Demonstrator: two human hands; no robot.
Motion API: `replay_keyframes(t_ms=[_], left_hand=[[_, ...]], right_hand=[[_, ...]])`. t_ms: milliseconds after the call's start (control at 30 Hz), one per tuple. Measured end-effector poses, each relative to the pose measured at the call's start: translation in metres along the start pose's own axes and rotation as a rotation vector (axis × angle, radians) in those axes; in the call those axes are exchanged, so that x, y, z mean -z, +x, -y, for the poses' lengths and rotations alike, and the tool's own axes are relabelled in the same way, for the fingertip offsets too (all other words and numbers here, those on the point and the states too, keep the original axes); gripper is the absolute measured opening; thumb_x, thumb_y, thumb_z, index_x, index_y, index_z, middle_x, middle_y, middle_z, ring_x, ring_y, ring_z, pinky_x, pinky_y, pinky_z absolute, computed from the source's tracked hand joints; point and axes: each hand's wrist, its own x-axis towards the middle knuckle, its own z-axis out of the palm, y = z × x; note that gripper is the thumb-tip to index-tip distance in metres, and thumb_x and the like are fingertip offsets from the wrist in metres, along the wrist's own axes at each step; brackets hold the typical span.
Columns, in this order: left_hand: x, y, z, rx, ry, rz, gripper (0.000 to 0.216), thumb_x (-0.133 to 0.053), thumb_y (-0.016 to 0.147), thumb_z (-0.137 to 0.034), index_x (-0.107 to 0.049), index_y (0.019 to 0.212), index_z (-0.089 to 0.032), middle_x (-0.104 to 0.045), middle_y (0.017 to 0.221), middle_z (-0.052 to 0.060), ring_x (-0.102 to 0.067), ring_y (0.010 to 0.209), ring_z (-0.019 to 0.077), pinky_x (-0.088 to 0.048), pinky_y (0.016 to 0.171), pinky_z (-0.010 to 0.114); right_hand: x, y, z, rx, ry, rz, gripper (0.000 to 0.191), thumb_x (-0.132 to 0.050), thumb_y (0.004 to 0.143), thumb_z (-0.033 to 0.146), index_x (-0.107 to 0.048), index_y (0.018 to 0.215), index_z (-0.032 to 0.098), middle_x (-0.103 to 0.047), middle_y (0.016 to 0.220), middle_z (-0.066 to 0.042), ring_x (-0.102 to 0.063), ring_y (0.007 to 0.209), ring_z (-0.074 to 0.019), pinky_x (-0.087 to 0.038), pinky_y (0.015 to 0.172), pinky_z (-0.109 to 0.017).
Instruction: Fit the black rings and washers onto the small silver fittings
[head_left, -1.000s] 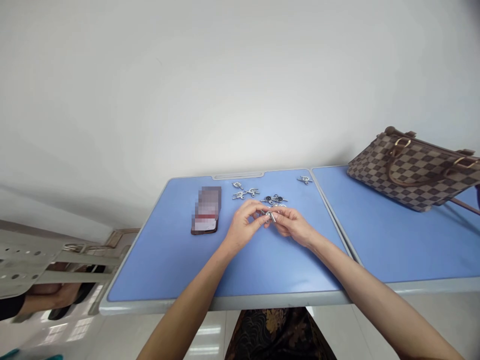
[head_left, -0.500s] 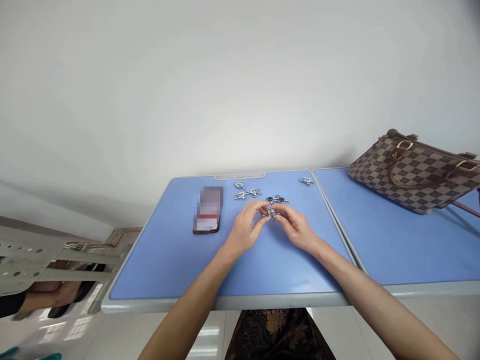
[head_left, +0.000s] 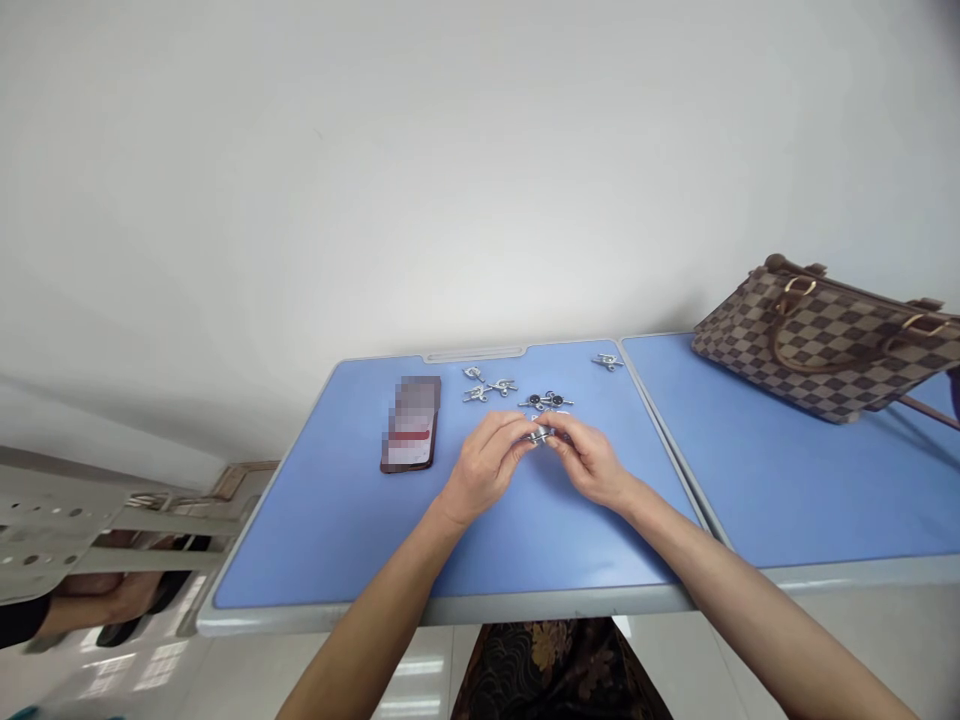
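Observation:
Between the fingertips of my left hand (head_left: 487,462) and my right hand (head_left: 589,458) is a small silvery metal piece (head_left: 539,434). Both hands pinch it just above the blue desk (head_left: 360,540), and the fingers cover most of it, so its exact kind does not show. Right behind my fingers lie metal pieces with black round parts (head_left: 546,401). Farther back to the left is a group of small silver metal puzzle-like pieces (head_left: 489,388). One more silver piece (head_left: 607,361) lies alone near the desk's back right corner.
A smartphone (head_left: 411,425) with a partly blurred screen lies left of my hands. On the adjoining blue desk stands a brown checkered handbag (head_left: 817,345). A white wall (head_left: 480,180) rises behind. At the lower left, another person's limb (head_left: 112,600) shows beside a perforated pale chair (head_left: 52,530).
Both hands have tipped the metal piece, and their fingers now close over its top more. The view has shifted slightly; the other pieces lie as before.

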Motion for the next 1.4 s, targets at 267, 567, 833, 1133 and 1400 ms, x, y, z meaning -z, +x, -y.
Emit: replay_keyframes(t_ms=[267, 567, 833, 1133, 1400], left_hand=[[0.011, 0.009, 0.011, 0.430, -0.118, 0.357, 0.012, -0.057, 0.086, -0.027, -0.061, 0.096, -0.021, -0.064, 0.085, 0.001, -0.059, 0.077, 0.0156, -0.047, 0.071, 0.028], [0.011, 0.007, 0.013, 0.498, -0.038, 0.562, 0.010, -0.058, 0.082, -0.030, -0.062, 0.080, -0.021, -0.065, 0.073, -0.002, -0.059, 0.070, 0.0156, -0.042, 0.075, 0.030], [0.008, 0.004, 0.014, 0.478, -0.005, 0.624, 0.007, -0.059, 0.081, -0.026, -0.062, 0.077, -0.021, -0.063, 0.084, -0.002, -0.058, 0.080, 0.0163, -0.039, 0.084, 0.033], [0.009, 0.007, 0.012, 0.460, -0.044, 0.575, 0.007, -0.059, 0.080, -0.025, -0.063, 0.085, -0.022, -0.064, 0.086, 0.000, -0.059, 0.081, 0.0174, -0.043, 0.082, 0.032], [0.007, 0.006, 0.014, 0.415, -0.062, 0.564, 0.016, -0.050, 0.083, -0.014, -0.063, 0.084, -0.022, -0.062, 0.085, 0.000, -0.057, 0.079, 0.0161, -0.044, 0.075, 0.029]], right_hand=[[-0.004, 0.006, -0.003, -0.322, 0.159, 0.167, 0.023, -0.042, 0.094, 0.028, -0.048, 0.116, 0.021, -0.067, 0.083, -0.003, -0.061, 0.084, -0.0180, -0.045, 0.080, -0.035], [0.001, 0.007, -0.005, -0.457, 0.005, 0.249, 0.012, -0.053, 0.087, 0.028, -0.058, 0.081, 0.019, -0.064, 0.073, 0.001, -0.054, 0.067, -0.0133, -0.037, 0.063, -0.025], [0.002, 0.008, 0.001, -0.437, -0.078, 0.245, 0.011, -0.055, 0.085, 0.024, -0.063, 0.078, 0.020, -0.061, 0.073, 0.002, -0.051, 0.066, -0.0118, -0.036, 0.061, -0.024], [0.007, 0.010, 0.008, -0.410, -0.260, 0.289, 0.009, -0.057, 0.083, 0.016, -0.066, 0.080, 0.019, -0.063, 0.067, 0.001, -0.053, 0.060, -0.0129, -0.034, 0.059, -0.025], [0.006, 0.008, 0.012, -0.264, -0.340, 0.398, 0.012, -0.052, 0.087, 0.014, -0.063, 0.084, 0.019, -0.068, 0.080, -0.004, -0.058, 0.070, -0.0167, -0.035, 0.064, -0.027]])
